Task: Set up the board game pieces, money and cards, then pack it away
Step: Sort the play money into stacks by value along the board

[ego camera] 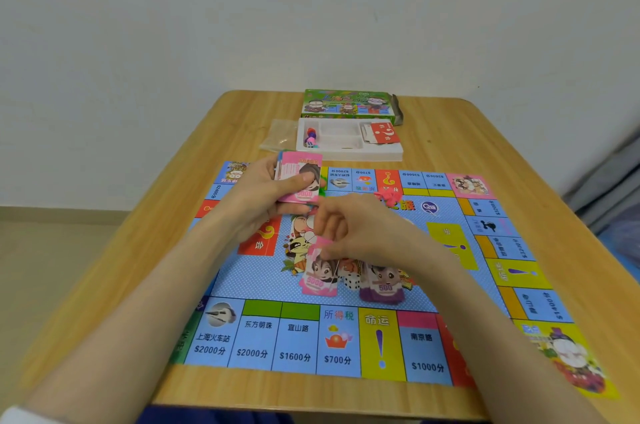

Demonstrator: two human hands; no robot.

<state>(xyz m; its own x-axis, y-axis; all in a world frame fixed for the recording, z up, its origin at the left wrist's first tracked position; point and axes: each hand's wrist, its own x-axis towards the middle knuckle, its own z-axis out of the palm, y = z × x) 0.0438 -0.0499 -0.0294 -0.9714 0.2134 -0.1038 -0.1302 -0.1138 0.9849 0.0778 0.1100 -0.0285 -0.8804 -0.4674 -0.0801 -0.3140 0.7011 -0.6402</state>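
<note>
So the person is sorting the money, looks like the setup half of the task is in progress and nothing is getting packed yet. The left hand [266,191] is gripping a wad of pink 5000 notes [298,177] above the far edge of the board [346,337], with the thumb pressing flat across the top note and the fingers curling underneath. The right hand [349,229] is hovering over the middle of the board with its fingers bunching together, and it seems to be pinching a single pink note [322,245] by its top edge, right above the pink pile [318,279] that's lying there. A purple 500 pile [382,290] is sitting near it, with a white die [351,281] between the two.

Next move is probably letting that note drop square onto the pink pile, then peeling another off the wad. Thin paper, so it could slide crooked.

Tokens [310,139] and a red card [385,134] are waiting in the white tray [349,156] beyond the board.
</note>
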